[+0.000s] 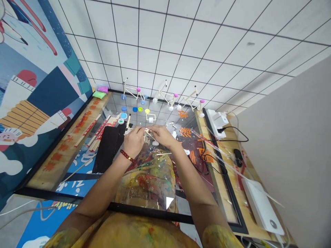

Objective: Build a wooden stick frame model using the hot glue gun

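My left hand (134,140) and my right hand (162,135) meet over the glass tabletop. Their fingers pinch a small assembly of pale wooden sticks (148,132) between them; the exact joint is hidden by the fingertips. A white bottle cap (155,143) is just below my right fingers. Behind the hands sits a small rectangular stick frame (150,117) with a white piece at its front. Beside my left hand stands another stick piece (128,123). A loose stick (163,154) lies nearer to me on the glass.
Three bicycle-like stick models (134,93) with coloured round caps line the tiled wall. Chopsticks in red-and-white wrappers (99,136) and a black sheet (106,148) lie left. Cables (207,160), a power strip (216,122) and a white box (261,203) are on the right.
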`<action>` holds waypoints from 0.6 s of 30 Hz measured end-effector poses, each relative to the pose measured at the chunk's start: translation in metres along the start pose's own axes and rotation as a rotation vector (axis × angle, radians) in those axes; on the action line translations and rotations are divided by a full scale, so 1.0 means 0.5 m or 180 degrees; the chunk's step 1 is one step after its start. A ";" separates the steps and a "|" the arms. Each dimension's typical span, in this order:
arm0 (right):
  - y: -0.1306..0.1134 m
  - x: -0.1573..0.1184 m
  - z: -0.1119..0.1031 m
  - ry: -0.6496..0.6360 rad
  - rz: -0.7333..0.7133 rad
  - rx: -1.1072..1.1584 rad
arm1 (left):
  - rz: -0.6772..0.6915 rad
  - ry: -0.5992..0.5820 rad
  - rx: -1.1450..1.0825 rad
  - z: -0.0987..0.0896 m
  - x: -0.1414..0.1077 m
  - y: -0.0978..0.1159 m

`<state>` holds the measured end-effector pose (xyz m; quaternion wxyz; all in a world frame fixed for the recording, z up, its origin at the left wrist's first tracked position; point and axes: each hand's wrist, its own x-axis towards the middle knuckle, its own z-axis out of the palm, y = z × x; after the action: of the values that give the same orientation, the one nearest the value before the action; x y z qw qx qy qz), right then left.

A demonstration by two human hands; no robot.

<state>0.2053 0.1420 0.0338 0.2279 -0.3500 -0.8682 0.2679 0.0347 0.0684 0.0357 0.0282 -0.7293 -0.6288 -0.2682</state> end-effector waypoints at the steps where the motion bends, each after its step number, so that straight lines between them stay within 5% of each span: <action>1: 0.000 0.000 0.001 -0.0004 -0.0006 -0.0037 | -0.0004 -0.0002 0.0018 0.000 0.000 -0.001; 18: 0.001 -0.012 0.008 0.0050 0.0007 -0.0081 | -0.0143 -0.0100 0.0085 -0.005 0.002 -0.003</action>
<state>0.2071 0.1370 0.0292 0.2299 -0.3559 -0.8694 0.2544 0.0324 0.0690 0.0376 0.0220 -0.7187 -0.6489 -0.2488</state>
